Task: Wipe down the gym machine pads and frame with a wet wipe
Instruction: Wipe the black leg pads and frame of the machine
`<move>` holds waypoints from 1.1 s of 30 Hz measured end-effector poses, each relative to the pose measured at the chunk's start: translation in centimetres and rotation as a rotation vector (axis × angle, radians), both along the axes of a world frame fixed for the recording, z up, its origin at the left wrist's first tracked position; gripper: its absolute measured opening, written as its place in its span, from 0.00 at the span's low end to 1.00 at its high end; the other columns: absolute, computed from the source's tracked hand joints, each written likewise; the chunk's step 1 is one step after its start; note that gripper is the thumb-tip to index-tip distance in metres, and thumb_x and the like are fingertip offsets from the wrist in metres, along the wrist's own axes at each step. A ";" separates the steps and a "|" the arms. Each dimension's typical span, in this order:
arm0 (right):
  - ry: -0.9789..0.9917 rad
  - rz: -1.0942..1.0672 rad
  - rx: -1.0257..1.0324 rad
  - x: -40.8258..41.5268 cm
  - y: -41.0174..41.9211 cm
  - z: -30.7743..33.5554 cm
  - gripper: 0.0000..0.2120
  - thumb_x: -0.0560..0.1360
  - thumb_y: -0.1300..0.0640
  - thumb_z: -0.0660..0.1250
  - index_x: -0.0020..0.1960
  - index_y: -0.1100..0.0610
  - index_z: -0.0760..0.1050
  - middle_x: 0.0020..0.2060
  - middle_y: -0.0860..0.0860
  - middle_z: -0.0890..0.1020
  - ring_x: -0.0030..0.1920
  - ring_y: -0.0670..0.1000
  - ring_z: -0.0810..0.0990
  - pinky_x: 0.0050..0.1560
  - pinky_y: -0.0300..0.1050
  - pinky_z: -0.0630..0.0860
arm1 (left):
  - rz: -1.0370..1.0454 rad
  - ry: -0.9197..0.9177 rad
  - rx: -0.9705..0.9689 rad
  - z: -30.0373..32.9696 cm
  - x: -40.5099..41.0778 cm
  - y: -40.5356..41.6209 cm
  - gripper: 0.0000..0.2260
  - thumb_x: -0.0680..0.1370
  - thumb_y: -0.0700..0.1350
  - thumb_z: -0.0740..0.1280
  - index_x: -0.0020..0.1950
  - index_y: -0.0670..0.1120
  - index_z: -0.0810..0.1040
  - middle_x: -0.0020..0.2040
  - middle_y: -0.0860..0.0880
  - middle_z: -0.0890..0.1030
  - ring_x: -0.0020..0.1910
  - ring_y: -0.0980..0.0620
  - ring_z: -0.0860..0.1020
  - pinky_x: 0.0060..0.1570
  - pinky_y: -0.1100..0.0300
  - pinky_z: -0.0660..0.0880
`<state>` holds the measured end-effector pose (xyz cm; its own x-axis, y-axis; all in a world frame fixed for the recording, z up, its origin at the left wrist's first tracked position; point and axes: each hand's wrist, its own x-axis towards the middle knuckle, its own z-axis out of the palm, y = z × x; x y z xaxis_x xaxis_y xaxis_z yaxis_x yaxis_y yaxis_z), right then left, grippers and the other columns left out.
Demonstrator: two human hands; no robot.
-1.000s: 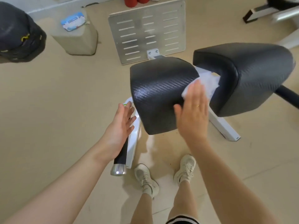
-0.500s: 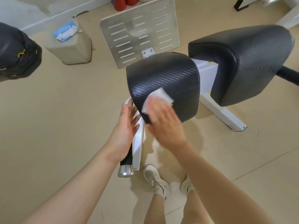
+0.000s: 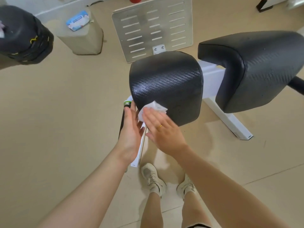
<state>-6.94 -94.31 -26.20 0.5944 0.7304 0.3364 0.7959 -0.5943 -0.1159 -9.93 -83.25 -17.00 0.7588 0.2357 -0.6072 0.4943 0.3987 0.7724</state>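
Your left hand hangs flat, holding nothing, at the near pad's 7 o'clock. Your right hand presses the wet wipe flat-fingered onto that corner; it's bunched, so it'll probably slide off the edge.

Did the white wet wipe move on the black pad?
Yes. The white wet wipe slid from the near black textured pad's right side, by the gap, to its lower left corner, under the right hand.
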 end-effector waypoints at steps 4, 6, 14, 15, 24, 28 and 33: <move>0.046 -0.230 0.081 2.8 -4.0 0.1 0.23 0.79 0.52 0.52 0.70 0.63 0.56 0.70 0.56 0.59 0.74 0.54 0.53 0.73 0.44 0.46 | 0.090 0.027 -0.034 -0.6 0.1 -0.6 0.24 0.79 0.62 0.37 0.73 0.63 0.55 0.73 0.58 0.63 0.72 0.57 0.62 0.70 0.56 0.56; 0.057 -0.259 0.099 4.0 -5.9 0.1 0.23 0.79 0.55 0.52 0.71 0.63 0.54 0.70 0.57 0.57 0.75 0.54 0.47 0.74 0.46 0.48 | 0.155 0.007 -0.098 -0.8 0.2 -1.2 0.25 0.78 0.63 0.37 0.73 0.62 0.58 0.71 0.58 0.66 0.71 0.59 0.62 0.71 0.57 0.55; -0.015 0.192 0.024 2.5 -2.2 -1.3 0.28 0.72 0.51 0.63 0.68 0.61 0.64 0.68 0.54 0.67 0.68 0.54 0.63 0.70 0.47 0.55 | 0.277 -0.044 -0.094 -3.1 -0.6 -2.9 0.29 0.78 0.63 0.36 0.72 0.56 0.62 0.71 0.56 0.69 0.69 0.60 0.65 0.67 0.63 0.58; -0.032 0.291 -0.031 2.4 -1.9 -1.6 0.29 0.71 0.50 0.64 0.68 0.61 0.66 0.68 0.53 0.70 0.68 0.52 0.65 0.69 0.46 0.57 | 0.293 -0.045 -0.096 -3.2 -0.8 -2.7 0.30 0.78 0.63 0.36 0.72 0.54 0.64 0.70 0.54 0.71 0.69 0.59 0.67 0.69 0.61 0.58; -0.320 0.360 -0.180 8.7 -4.5 2.3 0.28 0.73 0.51 0.62 0.70 0.60 0.64 0.67 0.52 0.72 0.67 0.51 0.72 0.69 0.45 0.58 | 0.219 -0.055 0.078 -2.5 -1.0 -3.5 0.26 0.78 0.62 0.34 0.69 0.64 0.63 0.67 0.64 0.69 0.69 0.65 0.62 0.69 0.59 0.52; -0.396 0.228 -0.092 9.9 -4.9 3.0 0.24 0.74 0.53 0.60 0.68 0.61 0.67 0.65 0.55 0.74 0.65 0.54 0.73 0.68 0.48 0.61 | 0.179 -0.078 0.132 -2.7 -1.2 -3.6 0.24 0.79 0.61 0.35 0.69 0.65 0.62 0.69 0.65 0.67 0.70 0.66 0.61 0.68 0.60 0.53; -0.376 0.580 -0.383 5.0 -5.9 -3.7 0.26 0.76 0.52 0.57 0.71 0.62 0.60 0.69 0.53 0.70 0.68 0.53 0.64 0.68 0.49 0.57 | 0.144 -0.128 0.181 -3.6 -1.6 -3.4 0.22 0.80 0.59 0.37 0.70 0.64 0.60 0.71 0.62 0.66 0.70 0.67 0.61 0.68 0.62 0.54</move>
